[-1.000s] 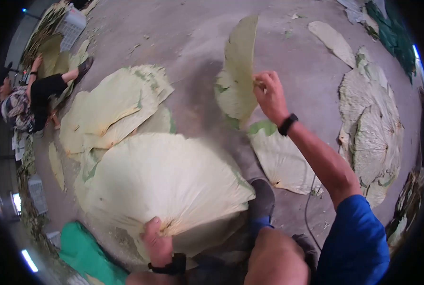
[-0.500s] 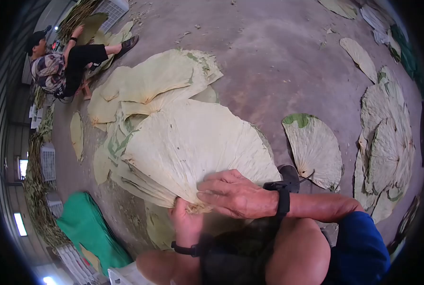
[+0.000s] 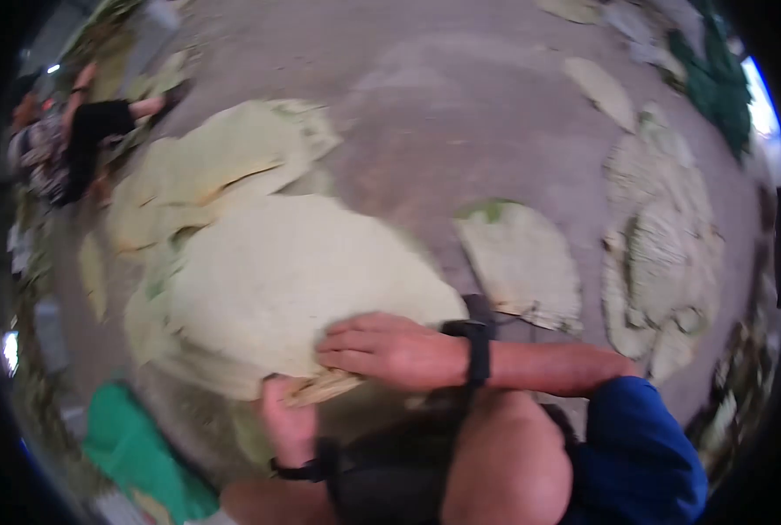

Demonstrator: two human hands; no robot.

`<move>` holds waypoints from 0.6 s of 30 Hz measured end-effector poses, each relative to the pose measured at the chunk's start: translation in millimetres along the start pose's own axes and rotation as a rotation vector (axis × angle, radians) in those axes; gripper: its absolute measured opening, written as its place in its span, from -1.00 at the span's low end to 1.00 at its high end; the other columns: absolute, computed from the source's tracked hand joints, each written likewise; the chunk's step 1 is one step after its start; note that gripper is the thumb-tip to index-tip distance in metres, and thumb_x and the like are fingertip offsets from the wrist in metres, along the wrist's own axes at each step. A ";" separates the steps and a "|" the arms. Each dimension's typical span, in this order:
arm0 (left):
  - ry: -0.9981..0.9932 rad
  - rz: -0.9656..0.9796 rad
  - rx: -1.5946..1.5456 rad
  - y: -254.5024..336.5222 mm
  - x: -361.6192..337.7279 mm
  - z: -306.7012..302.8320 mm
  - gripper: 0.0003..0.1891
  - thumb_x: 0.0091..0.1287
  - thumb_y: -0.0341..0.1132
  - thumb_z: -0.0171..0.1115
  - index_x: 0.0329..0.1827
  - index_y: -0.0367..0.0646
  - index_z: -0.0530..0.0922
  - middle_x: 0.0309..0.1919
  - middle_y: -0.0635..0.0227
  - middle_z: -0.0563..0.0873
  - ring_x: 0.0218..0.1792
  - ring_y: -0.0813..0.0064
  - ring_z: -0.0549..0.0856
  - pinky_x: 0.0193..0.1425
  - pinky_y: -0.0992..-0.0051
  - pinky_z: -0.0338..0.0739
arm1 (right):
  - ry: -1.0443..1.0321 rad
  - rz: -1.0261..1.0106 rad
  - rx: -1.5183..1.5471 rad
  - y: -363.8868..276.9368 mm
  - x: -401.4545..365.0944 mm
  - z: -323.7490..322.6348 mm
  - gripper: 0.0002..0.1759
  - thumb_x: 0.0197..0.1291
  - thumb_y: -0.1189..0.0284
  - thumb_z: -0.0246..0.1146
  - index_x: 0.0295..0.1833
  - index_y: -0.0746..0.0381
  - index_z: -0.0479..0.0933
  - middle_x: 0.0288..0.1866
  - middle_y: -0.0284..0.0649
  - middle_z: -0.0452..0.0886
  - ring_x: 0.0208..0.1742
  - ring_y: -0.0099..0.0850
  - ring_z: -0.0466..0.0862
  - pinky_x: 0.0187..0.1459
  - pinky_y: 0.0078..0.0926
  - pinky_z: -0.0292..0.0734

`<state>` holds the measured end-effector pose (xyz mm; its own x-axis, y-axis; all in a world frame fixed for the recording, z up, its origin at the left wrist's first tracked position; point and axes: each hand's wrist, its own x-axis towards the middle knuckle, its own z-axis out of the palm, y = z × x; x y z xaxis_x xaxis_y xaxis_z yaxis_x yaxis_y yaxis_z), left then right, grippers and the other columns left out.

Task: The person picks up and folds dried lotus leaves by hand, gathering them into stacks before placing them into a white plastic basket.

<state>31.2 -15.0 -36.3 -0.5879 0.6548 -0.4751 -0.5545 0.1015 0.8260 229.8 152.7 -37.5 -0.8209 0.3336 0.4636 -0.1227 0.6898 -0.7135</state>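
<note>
A large pale, dried lotus leaf (image 3: 276, 271), fanned out in a half-round, lies over other leaves in front of my knees. At its lower edge, my left hand (image 3: 287, 420) is closed on the gathered, creased base, with the thumb on top. My right hand (image 3: 390, 352) lies palm down on the leaf just right of that base, its fingers stretched out flat and pointing left. More folded leaves (image 3: 198, 166) are spread just beyond the large one. Motion blur softens the finger edges and the layers under the leaf.
A single leaf with a green patch (image 3: 526, 262) lies on the floor to the right. Farther right is a leaf pile (image 3: 661, 245). Green cloth (image 3: 141, 455) sits at lower left. Another person (image 3: 66, 140) sits at upper left beside more leaves.
The whole view has swung right, so the scene sits farther left and is blurred. My left hand has drawn away from my right, and the leaf's base between them looks more stretched out.
</note>
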 end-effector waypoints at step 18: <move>0.261 0.438 0.216 60.4 -8.0 -6.3 -0.88 0.38 -0.38 0.21 -0.14 -0.25 0.58 -0.19 0.31 0.63 -0.09 0.40 0.64 0.11 0.35 0.58 | -0.324 0.961 -0.595 55.7 -319.6 -53.6 -0.10 0.14 0.18 0.38 0.59 -0.06 0.18 0.64 -0.03 0.06 0.63 0.08 0.07 0.42 0.47 0.05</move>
<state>-1.3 -18.8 15.5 -0.8781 0.4657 -0.1099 -0.1081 0.0308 0.9937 515.2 119.0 -197.2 -0.5485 0.7604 -0.3478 0.8335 0.4641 -0.2999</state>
